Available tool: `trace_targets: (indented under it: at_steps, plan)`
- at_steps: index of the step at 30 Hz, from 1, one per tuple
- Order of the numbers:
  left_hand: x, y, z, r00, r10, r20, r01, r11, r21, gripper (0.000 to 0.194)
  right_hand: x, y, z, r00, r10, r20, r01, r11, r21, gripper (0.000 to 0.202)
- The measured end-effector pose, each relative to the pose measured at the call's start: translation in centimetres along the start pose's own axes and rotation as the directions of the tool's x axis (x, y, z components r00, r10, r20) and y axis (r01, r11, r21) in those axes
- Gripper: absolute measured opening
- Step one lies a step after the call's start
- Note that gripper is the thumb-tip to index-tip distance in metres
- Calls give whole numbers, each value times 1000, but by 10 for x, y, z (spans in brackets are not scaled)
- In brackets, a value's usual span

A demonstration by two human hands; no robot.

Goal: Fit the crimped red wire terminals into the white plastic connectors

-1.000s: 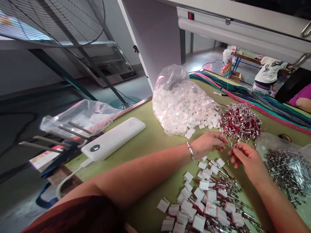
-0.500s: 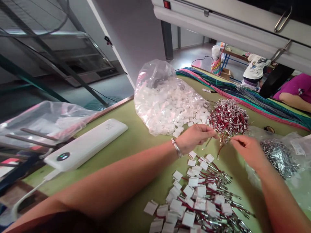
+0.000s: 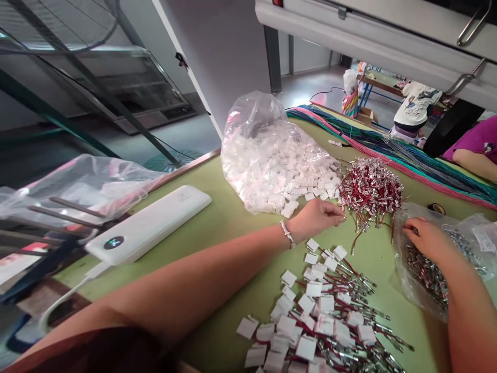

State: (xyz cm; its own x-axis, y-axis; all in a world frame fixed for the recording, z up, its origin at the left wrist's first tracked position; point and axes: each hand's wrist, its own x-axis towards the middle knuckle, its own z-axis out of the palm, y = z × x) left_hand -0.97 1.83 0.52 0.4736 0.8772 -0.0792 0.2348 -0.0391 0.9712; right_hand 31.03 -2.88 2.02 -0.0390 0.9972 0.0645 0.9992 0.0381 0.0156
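Observation:
My left hand (image 3: 316, 220) is closed in a pinch just left of a pile of short red wires with metal terminals (image 3: 370, 191). Whatever lies between its fingertips is too small to make out. My right hand (image 3: 429, 241) is over a clear plastic bag (image 3: 402, 264) of dark and silvery metal-ended pieces. Its fingers are curled together, and anything in them is hidden. Below my hands lies a heap of white connector housings with red wires (image 3: 324, 305). A large clear bag of white connector housings (image 3: 264, 160) spills open beyond my left hand.
A white power bank (image 3: 149, 225) with a cable lies left of my left forearm. Long bundled coloured wires (image 3: 388, 150) run along the table's far side. A black tape roll (image 3: 437, 208) sits by the right bag. Other people (image 3: 415, 109) are at the back right.
My right hand has moved right, from beside the red wire pile to over the bag of metal-ended pieces. My left hand stays near the pile. The view has shifted slightly.

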Motion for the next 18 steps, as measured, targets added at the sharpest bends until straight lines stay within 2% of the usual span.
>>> trace_targets:
  at_steps: [3,6,9,12,15,18]
  plan:
    - [-2,-1,4,993,117,8,-117,990,75,15,-6,-39,-7,998,48,-31,-44,992,118,18]
    - [-5,-3,9,975,220,21,-221,968,118,14,-16,-89,-6,991,-88,-97,121,897,424,19]
    - [-8,-5,13,964,261,55,-266,954,138,15,-25,-125,1,974,-88,-210,196,793,576,20]
    - [-10,-5,13,953,288,91,-299,941,158,17,-27,-135,7,971,-70,-229,200,761,617,20]
    - [-10,-4,13,945,306,114,-323,928,187,17,-28,-132,8,968,-82,-238,216,755,620,20]
    - [-10,-3,13,948,294,121,-314,928,202,17,-29,-129,7,969,-37,-245,184,768,613,19]
